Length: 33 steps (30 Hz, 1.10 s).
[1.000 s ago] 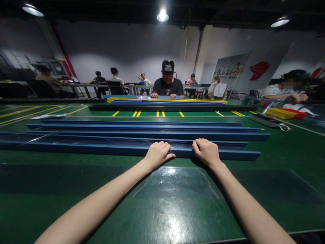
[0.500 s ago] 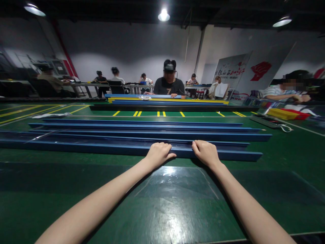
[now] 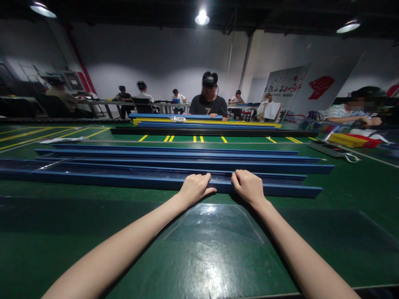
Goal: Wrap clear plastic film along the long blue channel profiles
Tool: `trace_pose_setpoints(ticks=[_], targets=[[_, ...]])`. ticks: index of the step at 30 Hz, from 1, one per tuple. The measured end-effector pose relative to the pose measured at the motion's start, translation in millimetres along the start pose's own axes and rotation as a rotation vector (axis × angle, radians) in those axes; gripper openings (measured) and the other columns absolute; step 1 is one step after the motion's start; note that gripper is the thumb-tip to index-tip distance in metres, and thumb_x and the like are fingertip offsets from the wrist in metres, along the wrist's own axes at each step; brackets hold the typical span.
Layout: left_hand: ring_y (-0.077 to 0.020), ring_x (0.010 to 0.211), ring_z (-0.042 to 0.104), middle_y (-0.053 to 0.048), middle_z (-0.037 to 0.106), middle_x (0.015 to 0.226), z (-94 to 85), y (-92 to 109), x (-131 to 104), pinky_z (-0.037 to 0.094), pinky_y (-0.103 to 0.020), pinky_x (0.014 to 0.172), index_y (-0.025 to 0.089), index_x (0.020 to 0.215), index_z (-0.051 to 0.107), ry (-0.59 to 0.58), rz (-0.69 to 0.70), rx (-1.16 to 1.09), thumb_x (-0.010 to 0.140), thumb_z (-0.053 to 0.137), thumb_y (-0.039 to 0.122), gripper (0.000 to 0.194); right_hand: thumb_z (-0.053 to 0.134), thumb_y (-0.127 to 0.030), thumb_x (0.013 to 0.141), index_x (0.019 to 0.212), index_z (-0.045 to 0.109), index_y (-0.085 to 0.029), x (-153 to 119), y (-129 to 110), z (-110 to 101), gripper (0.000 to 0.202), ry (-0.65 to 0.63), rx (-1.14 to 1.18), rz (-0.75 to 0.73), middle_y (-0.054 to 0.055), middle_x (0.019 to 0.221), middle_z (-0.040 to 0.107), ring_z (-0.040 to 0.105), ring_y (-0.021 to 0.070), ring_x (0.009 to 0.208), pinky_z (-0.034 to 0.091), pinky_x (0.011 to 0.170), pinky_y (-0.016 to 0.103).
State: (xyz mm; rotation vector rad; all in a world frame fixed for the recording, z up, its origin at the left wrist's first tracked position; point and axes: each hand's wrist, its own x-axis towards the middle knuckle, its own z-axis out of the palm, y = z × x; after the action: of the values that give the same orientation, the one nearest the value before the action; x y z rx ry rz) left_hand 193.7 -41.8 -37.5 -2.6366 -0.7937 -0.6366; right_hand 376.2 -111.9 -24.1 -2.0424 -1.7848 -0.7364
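Note:
Several long blue channel strips lie across the green table [image 3: 174,270]. On the nearest blue strip [image 3: 124,179], a little right of the view's middle, rests my left hand [image 3: 195,187], its fingers curled over the strip and its thumb along the near side. My right hand [image 3: 248,185] is closed on the same strip a short way to the right, knuckles up. A short stretch of strip shows between the two hands. Behind lies another blue strip [image 3: 280,167]. A clear plastic sheet [image 3: 215,224] lies flat in front of the hands.
Farther back lie a long black strip [image 3: 187,132] and yellow strips [image 3: 249,123]. Across the table sits a person in a dark shirt [image 3: 196,106], one hand on a blue strip. A yellow tray [image 3: 347,140] and a grey case [image 3: 332,150] lie at right.
My right hand has moved slightly left along the strip, closer to my left hand. My left hand stays where it was. The person's left-side hand across the table is less visible.

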Motion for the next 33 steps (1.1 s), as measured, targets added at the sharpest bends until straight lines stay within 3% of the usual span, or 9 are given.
trace_pose_setpoints(ticks=[10,24,33], targets=[[-0.0192,0.068,0.06,-0.005,0.062,0.07,-3.7,-1.0,2.4,0.038,-0.025,0.055,0.017,0.081,0.049,-0.06,-0.054,-0.036,0.075,0.042,0.059,0.043,0.024,-0.032,0.086,0.068,0.066,-0.02,3.4,1.4,1.2,0.047,-0.199,-0.042,0.044,0.005,0.072,0.068,0.06,0.0158,0.062,0.027,0.05,0.023],[-0.0178,0.071,0.059,-0.003,0.063,0.073,-8.1,-0.9,2.5,0.037,-0.024,0.056,0.019,0.08,0.051,-0.083,-0.071,-0.101,0.075,0.048,0.055,0.036,0.021,-0.031,0.087,0.071,0.068,-0.017,7.2,2.4,0.0,0.052,-0.271,-0.063,0.004,0.01,0.07,0.067,0.063,0.0202,0.067,0.037,0.054,0.025],[-0.0179,0.077,0.057,-0.004,0.063,0.081,-7.3,-1.7,2.6,0.038,-0.026,0.064,0.018,0.087,0.053,-0.072,0.02,-0.084,0.077,0.048,0.05,0.034,0.02,-0.032,0.088,0.074,0.067,-0.017,6.8,16.9,-4.9,0.051,-0.335,-0.087,0.013,0.011,0.074,0.068,0.063,0.0198,0.07,0.037,0.056,0.025]])
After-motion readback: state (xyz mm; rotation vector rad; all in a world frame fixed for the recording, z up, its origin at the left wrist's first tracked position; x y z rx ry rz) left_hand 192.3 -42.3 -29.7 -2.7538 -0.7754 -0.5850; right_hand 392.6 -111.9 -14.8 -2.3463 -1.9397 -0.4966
